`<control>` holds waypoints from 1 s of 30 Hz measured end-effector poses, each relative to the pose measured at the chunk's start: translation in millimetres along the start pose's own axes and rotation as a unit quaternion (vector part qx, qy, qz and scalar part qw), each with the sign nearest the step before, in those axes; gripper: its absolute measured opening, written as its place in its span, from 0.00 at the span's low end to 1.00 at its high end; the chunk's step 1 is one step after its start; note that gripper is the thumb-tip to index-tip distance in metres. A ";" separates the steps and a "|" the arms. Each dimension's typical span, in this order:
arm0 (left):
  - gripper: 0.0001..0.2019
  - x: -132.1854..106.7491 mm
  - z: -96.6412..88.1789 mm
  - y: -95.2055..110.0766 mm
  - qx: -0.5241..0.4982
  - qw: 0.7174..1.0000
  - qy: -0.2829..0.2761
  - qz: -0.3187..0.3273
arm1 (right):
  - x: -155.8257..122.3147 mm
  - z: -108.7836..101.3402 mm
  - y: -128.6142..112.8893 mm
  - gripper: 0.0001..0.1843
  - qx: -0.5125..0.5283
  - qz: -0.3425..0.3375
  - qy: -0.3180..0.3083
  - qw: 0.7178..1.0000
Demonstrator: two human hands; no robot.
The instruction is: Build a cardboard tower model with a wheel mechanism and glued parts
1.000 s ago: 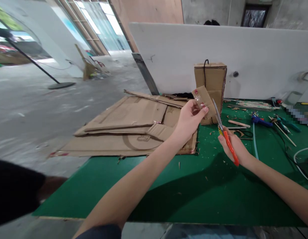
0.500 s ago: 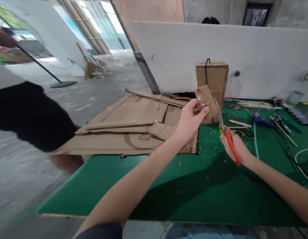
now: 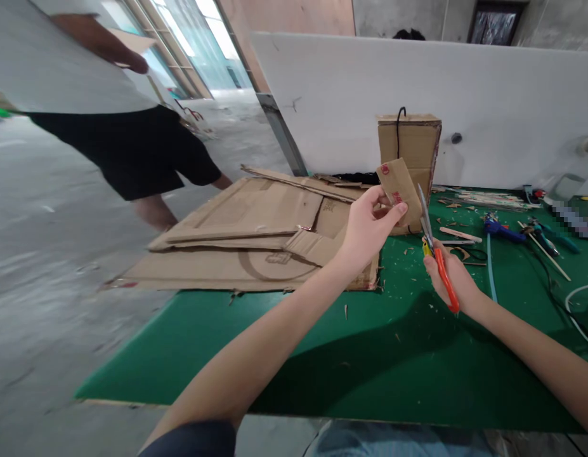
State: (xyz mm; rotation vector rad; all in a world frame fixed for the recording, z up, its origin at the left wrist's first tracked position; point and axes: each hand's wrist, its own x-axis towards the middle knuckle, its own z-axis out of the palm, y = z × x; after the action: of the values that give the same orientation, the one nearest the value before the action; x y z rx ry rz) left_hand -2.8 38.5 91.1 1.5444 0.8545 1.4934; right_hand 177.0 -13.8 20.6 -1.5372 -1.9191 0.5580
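the left hand [image 3: 370,225] pinches a card [image 3: 399,185] above the mat [image 3: 370,362], now turned a bit. the right hand [image 3: 453,279] grips scissors [image 3: 435,254], blades just right of it. a person [image 3: 122,127] walked in, far left.

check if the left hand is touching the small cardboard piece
Touching. The head view shows the left hand pinching the lower edge of the small cardboard piece; the right hand holds scissors beside it.

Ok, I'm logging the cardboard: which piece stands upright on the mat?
The tall box at the partition; the sheets lie flat, the small piece is held up.
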 end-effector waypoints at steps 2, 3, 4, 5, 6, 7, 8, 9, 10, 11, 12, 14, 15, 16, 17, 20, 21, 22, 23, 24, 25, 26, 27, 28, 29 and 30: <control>0.08 -0.3 0.0 1.3 0.008 1.000 0.001 0.001 | 1.0 1.1 1.8 0.35 -0.014 -0.002 0.004 1.000; 0.08 -0.3 -0.2 1.8 0.011 1.000 0.001 0.001 | 1.4 1.5 2.1 0.35 -0.024 0.000 0.005 1.000; 0.08 -0.3 -0.4 2.2 0.015 1.000 0.001 0.002 | 1.7 1.7 2.1 0.35 -0.034 0.003 0.005 0.999; 0.08 -0.3 -0.7 2.4 0.018 1.000 0.001 0.003 | 1.9 1.8 1.7 0.35 -0.041 0.006 0.005 0.999; 0.08 -0.3 -0.9 2.6 0.019 1.000 0.001 0.005 | 2.0 1.9 1.3 0.35 -0.046 0.008 0.004 0.999; 0.08 -0.4 -1.0 2.7 0.020 1.000 -0.001 0.006 | 2.2 2.0 0.9 0.35 -0.047 0.009 0.002 0.999; 0.07 -0.5 -0.9 2.8 0.020 1.000 -0.002 0.008 | 2.4 2.2 0.8 0.35 -0.046 0.009 0.001 0.999; 0.07 -0.7 -0.6 2.7 0.023 1.000 -0.002 0.010 | 2.6 2.5 1.1 0.35 -0.044 0.007 0.002 0.999; 0.07 -0.9 -0.1 2.5 0.025 1.000 -0.001 0.012 | 3.1 2.9 1.8 0.34 -0.041 0.002 0.005 0.999; 0.06 -1.1 0.7 2.3 0.027 1.000 0.003 0.013 | 3.7 3.5 2.9 0.33 -0.039 -0.005 0.010 0.999; 0.06 -1.2 1.7 2.0 0.027 1.000 0.008 0.012 | 4.5 4.1 4.2 0.32 -0.038 -0.014 0.018 0.999; 0.06 -1.1 3.8 1.0 0.023 1.000 0.018 0.012 | 6.3 5.6 6.7 0.29 -0.029 -0.027 0.034 0.999; 0.06 -0.8 4.7 0.5 0.019 1.000 0.021 0.012 | 7.3 6.2 7.7 0.29 -0.020 -0.028 0.039 0.999; 0.06 -0.3 5.3 0.0 0.016 1.000 0.022 0.013 | 8.1 6.8 8.3 0.28 -0.011 -0.026 0.041 0.999; 0.06 0.2 5.6 -0.5 0.015 1.000 0.023 0.015 | 8.6 7.2 8.7 0.29 -0.003 -0.022 0.040 0.999; 0.05 1.2 5.5 0.0 0.018 0.999 0.019 0.018 | 8.4 7.7 9.2 0.30 0.012 -0.009 0.027 1.000; 0.04 1.1 5.3 0.8 0.020 0.999 0.017 0.020 | 7.7 7.6 9.6 0.29 0.016 -0.012 0.025 0.999; 0.04 0.7 5.2 1.8 0.023 0.999 0.014 0.022 | 6.9 7.3 10.3 0.29 0.022 -0.022 0.028 0.999; 0.05 0.1 5.3 2.8 0.025 0.999 0.009 0.023 | 5.9 7.0 11.2 0.28 0.028 -0.038 0.032 0.998; 0.05 -0.5 5.5 3.5 0.027 0.999 0.002 0.024 | 5.0 6.4 12.2 0.27 0.033 -0.057 0.040 0.997; 0.05 -1.2 5.7 3.9 0.028 0.999 -0.004 0.023 | 4.2 5.7 13.2 0.27 0.038 -0.076 0.047 0.995; 0.05 -1.8 5.9 3.8 0.030 0.999 -0.010 0.022 | 3.5 5.0 14.1 0.28 0.043 -0.092 0.051 0.993; 0.05 -2.2 6.0 3.3 0.030 0.999 -0.014 0.021 | 3.1 4.2 14.8 0.28 0.048 -0.103 0.050 0.992; 0.05 -2.3 5.9 2.3 0.030 0.999 -0.016 0.019 | 2.8 3.6 15.3 0.29 0.052 -0.108 0.048 0.992; 0.05 -2.3 5.7 1.2 0.032 0.999 -0.017 0.019 | 2.8 3.2 15.5 0.29 0.053 -0.111 0.046 0.991; 0.04 -2.2 5.4 0.0 0.035 0.999 -0.018 0.019 | 2.9 3.1 15.5 0.28 0.052 -0.111 0.045 0.991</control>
State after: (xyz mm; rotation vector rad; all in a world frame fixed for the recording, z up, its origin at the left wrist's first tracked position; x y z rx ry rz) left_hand 2.5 36.1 90.3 1.6426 0.8701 1.4720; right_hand 185.5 -7.2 8.8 -1.2429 -1.9284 0.4751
